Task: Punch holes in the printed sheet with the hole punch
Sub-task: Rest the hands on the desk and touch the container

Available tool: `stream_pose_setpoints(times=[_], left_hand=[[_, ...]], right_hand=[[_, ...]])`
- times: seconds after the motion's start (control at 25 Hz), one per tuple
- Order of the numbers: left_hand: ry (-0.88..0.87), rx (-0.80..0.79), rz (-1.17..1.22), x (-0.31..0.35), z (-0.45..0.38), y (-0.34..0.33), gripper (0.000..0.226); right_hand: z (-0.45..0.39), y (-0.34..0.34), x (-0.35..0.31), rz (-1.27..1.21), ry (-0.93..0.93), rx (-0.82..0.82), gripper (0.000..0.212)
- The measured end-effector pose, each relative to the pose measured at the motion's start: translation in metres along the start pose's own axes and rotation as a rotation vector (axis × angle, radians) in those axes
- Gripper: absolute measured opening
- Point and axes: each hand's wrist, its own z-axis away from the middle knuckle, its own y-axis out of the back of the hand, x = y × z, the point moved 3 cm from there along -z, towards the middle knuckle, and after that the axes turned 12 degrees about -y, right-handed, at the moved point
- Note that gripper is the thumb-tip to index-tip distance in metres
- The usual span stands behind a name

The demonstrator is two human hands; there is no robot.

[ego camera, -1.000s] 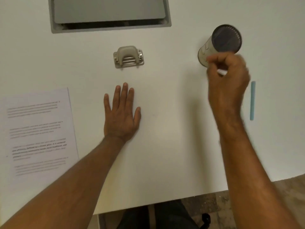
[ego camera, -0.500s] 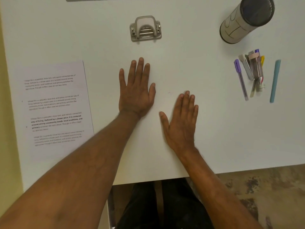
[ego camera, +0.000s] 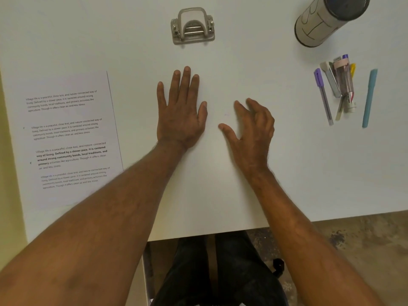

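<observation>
The white table (ego camera: 242, 195) carried the printed sheet (ego camera: 66, 138) at nine o'clock. The left hand (ego camera: 180, 115) lay flat, fingers together; the right hand (ego camera: 251, 133) had fingers loosely bent, holding nothing. The hole punch (ego camera: 192, 26) stood at twelve o'clock.

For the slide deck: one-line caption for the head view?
Both hands empty on the white desk: hole punch ahead, printed sheet untouched at left.

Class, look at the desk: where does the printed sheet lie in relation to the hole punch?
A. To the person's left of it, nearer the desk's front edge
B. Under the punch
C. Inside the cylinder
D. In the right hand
A: the printed sheet lies flat, left of the hole punch, untouched.
</observation>
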Motion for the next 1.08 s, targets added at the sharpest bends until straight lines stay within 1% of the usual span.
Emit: stream_pose_setpoints(times=[0.08,0.24,0.4,0.44,0.48,0.56,0.64,0.68,0.76,0.88,0.96,1.08], left_hand=[[0.001,-0.001,0.0,0.0,0.0,-0.001,0.066],[0.002,0.001,0.005,0.0,0.0,0.0,0.066],[0.004,-0.002,0.005,0.0,0.0,0.001,0.065],[0.005,-0.006,0.005,0.001,0.0,0.001,0.065],[0.005,-0.009,0.006,0.001,0.0,0.001,0.065],[0.003,-0.012,0.006,0.001,0.0,0.001,0.065],[0.004,-0.013,0.011,0.001,0.0,0.001,0.065],[0.004,-0.015,0.012,0.001,0.001,0.002,0.065],[0.005,-0.016,0.006,0.001,0.0,0.001,0.065],[0.006,-0.015,0.006,0.001,0.0,0.001,0.066],[0.007,-0.015,0.008,0.001,0.0,0.001,0.066],[0.006,-0.013,0.012,0.001,0.0,0.0,0.066]], right_hand=[[-0.003,-0.001,-0.002,-0.028,-0.013,0.027,0.058],[-0.005,-0.006,-0.013,-0.002,-0.078,0.076,0.057],[-0.006,-0.008,-0.019,-0.065,-0.089,0.146,0.03],[-0.005,-0.008,-0.018,-0.093,-0.091,0.141,0.027],[-0.005,-0.007,-0.015,-0.118,-0.093,0.127,0.029],[-0.004,-0.005,-0.008,-0.148,-0.072,0.079,0.043],[-0.002,-0.002,0.002,-0.129,-0.012,0.01,0.055],[-0.002,-0.001,0.007,-0.111,0.019,-0.016,0.057],[-0.006,0.002,0.014,-0.092,0.057,-0.024,0.054],[-0.015,0.003,0.009,-0.059,0.043,-0.014,0.046],[-0.022,0.003,0.004,-0.036,0.069,-0.071,0.041],[-0.033,0.008,0.003,-0.05,0.174,-0.171,0.037]])
